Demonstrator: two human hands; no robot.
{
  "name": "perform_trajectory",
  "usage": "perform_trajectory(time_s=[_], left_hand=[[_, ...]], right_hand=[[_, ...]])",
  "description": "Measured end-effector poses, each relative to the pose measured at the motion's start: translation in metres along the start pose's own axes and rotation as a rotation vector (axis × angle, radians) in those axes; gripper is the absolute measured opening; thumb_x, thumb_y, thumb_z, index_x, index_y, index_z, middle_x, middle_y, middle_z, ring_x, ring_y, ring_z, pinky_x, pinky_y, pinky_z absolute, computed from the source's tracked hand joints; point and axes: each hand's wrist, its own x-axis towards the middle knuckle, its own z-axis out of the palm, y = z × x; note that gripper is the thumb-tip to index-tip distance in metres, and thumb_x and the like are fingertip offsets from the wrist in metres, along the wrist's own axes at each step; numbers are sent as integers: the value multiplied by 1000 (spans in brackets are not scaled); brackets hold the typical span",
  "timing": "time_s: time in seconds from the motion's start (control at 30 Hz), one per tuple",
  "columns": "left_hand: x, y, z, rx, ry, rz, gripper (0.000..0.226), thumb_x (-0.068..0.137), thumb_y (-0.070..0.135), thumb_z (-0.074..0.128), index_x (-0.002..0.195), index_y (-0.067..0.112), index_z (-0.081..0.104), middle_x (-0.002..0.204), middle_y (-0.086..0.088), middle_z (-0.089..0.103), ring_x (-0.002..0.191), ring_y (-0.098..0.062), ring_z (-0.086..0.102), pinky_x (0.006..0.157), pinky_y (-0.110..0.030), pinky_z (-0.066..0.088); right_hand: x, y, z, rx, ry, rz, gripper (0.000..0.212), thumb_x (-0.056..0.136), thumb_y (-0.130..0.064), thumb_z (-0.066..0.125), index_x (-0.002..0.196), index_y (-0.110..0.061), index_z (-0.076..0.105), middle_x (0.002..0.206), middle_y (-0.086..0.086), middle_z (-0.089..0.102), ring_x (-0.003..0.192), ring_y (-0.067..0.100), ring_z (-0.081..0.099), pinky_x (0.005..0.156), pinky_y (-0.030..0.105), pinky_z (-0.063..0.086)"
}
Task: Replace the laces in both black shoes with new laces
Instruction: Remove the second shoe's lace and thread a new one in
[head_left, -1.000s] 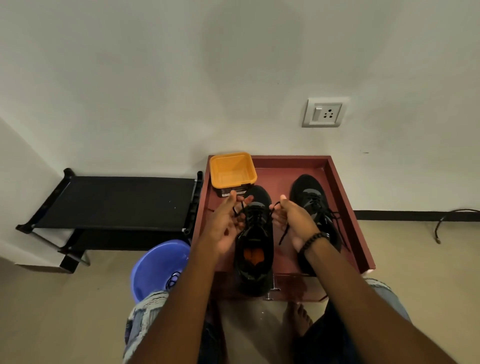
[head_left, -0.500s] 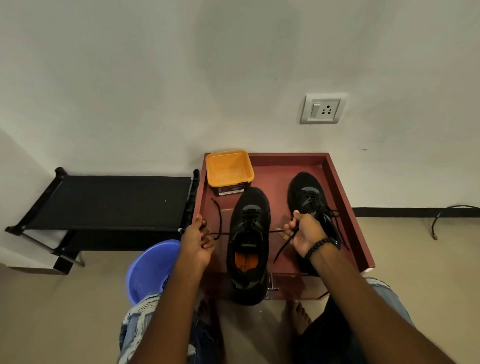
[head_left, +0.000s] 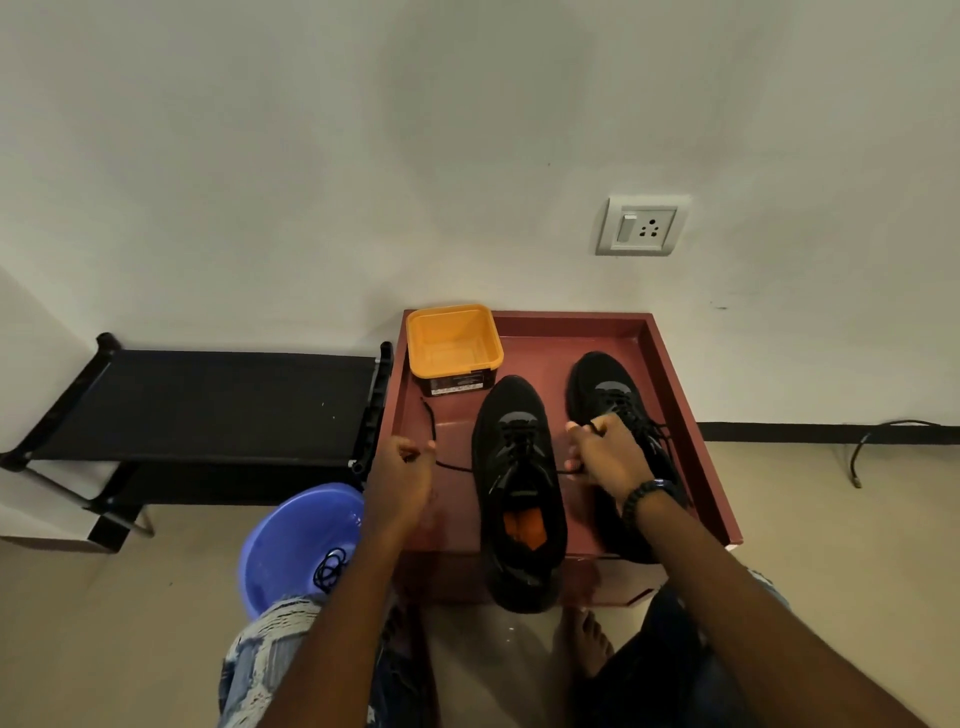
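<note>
lace (head_left: 451, 465): black, pulled sideways out of both sides of the near shoe (head_left: 519, 488), which lies on the red tray (head_left: 675, 395).
left hand (head_left: 402, 475): fingers curled round the left lace end, its tail trailing toward the orange tub (head_left: 453, 340).
right hand (head_left: 605, 454): pinching the right end, between the two shoes.
far shoe (head_left: 605, 387): already laced, partly behind the right hand.
risk: uneven pulling would leave one end short; a hard tug could drag the near shoe off the tray's front edge, which it overhangs.
</note>
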Motion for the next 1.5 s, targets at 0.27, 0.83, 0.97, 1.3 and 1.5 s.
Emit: perform_trajectory(time_s=[0.27,0.83,0.97,1.3,1.5], left_hand=[[-20,17,18,172,-190,423,29,92,35,67,119,29,57,122,10,41,95,2,50,74,-7,39],[-34,16,57,363,-169,374,45,91,26,62,132,24,41,130,-3,40,100,-19,54,74,-24,45],[-38,15,66,353,-162,335,49,90,30,62,132,26,38,131,-5,38,106,-27,55,87,-43,53],[-25,15,67,339,-132,306,61,91,28,56,145,25,29,132,-12,49,110,-31,58,90,-47,53],[-14,7,50,90,-223,287,58,86,1,56,133,31,42,119,0,60,106,-15,62,87,-39,58]], right_hand=[[-22,-29,10,-714,168,-661,30,86,-32,69,114,-27,60,123,3,45,110,22,47,92,42,48],[3,-27,18,-439,-481,-67,19,86,-28,65,73,-14,62,79,4,62,79,17,56,75,30,44],[4,-11,11,-197,-482,-28,14,75,-21,73,76,-14,61,80,9,60,81,22,57,83,37,49],[-14,17,30,-604,-118,-310,51,82,-29,66,126,-29,39,110,2,67,99,26,65,88,45,55],[-7,21,14,-479,-207,-366,51,88,-18,66,136,-27,50,103,-2,71,82,6,63,88,28,53]])
